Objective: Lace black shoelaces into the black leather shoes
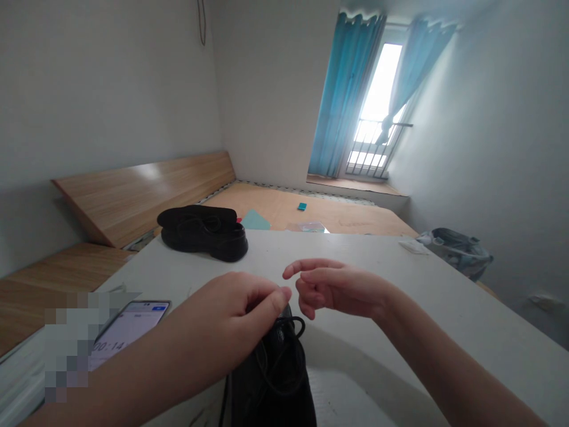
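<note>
A black lace-up shoe [284, 385] stands on the white table right in front of me, its toe pointing away. Its black shoelace [299, 325] arches in a loose loop over the front. My left hand [249, 305] is closed above the shoe's toe, thumb pressed against the forefinger; what it pinches, if anything, is hidden. Just right of the toe hovers my right hand [335, 287], holding nothing, with its first fingers stretched leftward and the others loosely bent. A second black shoe [204, 234] lies farther off at the table's left, with a dark insole-like piece on top.
On the left of the white table [377, 249] lies a phone [133, 326] with a timer running, partly behind my left forearm. A bag-lined bin [462, 252] stands past the right edge. Beyond is a bed board [355, 216] with small flat items, below a curtained window.
</note>
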The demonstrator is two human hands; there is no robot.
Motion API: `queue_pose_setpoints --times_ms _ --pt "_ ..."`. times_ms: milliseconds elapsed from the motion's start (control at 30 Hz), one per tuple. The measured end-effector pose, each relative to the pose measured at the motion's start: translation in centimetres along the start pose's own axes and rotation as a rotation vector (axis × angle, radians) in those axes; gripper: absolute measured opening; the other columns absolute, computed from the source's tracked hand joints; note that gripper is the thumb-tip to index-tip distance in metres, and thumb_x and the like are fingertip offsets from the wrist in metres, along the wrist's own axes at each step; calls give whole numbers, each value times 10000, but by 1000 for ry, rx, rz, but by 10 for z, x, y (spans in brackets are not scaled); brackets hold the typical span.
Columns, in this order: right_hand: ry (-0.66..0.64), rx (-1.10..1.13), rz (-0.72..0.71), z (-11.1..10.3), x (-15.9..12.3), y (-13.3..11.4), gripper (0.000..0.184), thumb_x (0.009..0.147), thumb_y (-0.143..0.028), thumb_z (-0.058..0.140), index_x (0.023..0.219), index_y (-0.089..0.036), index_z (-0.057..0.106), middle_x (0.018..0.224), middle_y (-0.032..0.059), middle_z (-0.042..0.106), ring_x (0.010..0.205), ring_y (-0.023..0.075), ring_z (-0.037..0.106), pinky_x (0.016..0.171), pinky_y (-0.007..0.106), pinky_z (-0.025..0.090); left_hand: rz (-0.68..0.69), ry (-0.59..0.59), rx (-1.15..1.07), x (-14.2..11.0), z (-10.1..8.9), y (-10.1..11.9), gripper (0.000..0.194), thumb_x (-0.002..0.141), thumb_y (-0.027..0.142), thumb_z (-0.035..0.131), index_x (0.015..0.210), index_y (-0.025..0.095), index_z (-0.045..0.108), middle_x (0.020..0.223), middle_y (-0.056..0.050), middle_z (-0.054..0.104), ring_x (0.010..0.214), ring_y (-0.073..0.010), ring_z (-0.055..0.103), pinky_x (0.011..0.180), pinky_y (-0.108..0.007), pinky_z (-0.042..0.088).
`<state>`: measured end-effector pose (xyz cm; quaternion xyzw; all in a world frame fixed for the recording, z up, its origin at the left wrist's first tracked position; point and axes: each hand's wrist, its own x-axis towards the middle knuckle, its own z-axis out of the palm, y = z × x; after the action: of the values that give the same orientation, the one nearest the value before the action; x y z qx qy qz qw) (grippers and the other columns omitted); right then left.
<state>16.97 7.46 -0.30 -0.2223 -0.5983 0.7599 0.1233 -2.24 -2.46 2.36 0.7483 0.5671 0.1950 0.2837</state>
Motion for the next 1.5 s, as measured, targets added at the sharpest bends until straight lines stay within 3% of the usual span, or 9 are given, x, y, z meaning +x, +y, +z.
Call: queue_pose_setpoints --times_ms 233,400,633,833,933,1133,1267,1433,1500 --pt "-70 -724 133 -3 -5 0 161 812 -324 662 836 -168 631 774 -31 552 682 99 468 661 253 390 -127 -99 246 7 7 -10 269 916 393 403 871 248 625 749 -14 671 680 -215 594 565 -287 307" --pt "-123 -363 27 2 -2 -3 232 866 -331 602 728 -146 617 654 -28 556 674 104 534 754 272 431 -109 -151 321 7 10 -13 253 905 364 402 803 235 595 755 -26 685 682 -221 612 557 -285 291" --pt "22 19 -32 -19 -11 -12 277 887 -384 617 732 -157 581 488 -120 240 423 50 162 416 163 308 -131 -192 367 9 11 -18 205 846 338 430 720 229 548 714 -7 664 651 -204 586 529 -282 261" --pt "285 44 -444 -5 -19 -22 294 887 -394 606 694 -173 592 506 -100 216 436 63 161 423 173 285 -130 -185 344 12 10 -22 234 862 337 402 722 231 556 722 -11 666 645 -201 581 527 -286 264" --pt "383 -281 -550 15 -24 -24 328 932 -422 521 712 -188 588 503 -84 264 430 78 210 414 205 247 -135 -212 314 14 10 -26 218 845 348 428 713 227 553 729 -7 667 659 -203 585 537 -288 280" --pt "728 -1543 -820 28 -35 -27 200 937 -228 531 780 -152 628 672 37 622 601 126 512 563 274 326 -121 -200 295 13 11 -26 191 836 319 436 705 223 537 721 1 642 669 -202 575 556 -293 294" --pt "512 -1318 -653 34 -38 -30 219 959 -233 495 795 -158 619 650 3 604 570 96 502 537 231 355 -25 -108 231 12 8 -22 199 849 331 440 745 211 560 820 -18 622 772 -208 571 655 -303 370" --pt "-21 -887 -391 49 -43 -31 202 939 -276 545 829 -159 667 783 33 688 707 124 598 618 231 439 -26 -161 -49 7 1 -15 198 854 383 477 832 216 581 792 15 599 736 -182 541 666 -283 407" --pt "-31 -926 -276 49 -41 -28 230 933 -321 557 809 -164 671 790 31 685 714 132 592 632 245 439 -9 -151 -163 4 -2 -12 167 824 381 541 813 215 551 763 35 554 708 -158 507 643 -262 406"
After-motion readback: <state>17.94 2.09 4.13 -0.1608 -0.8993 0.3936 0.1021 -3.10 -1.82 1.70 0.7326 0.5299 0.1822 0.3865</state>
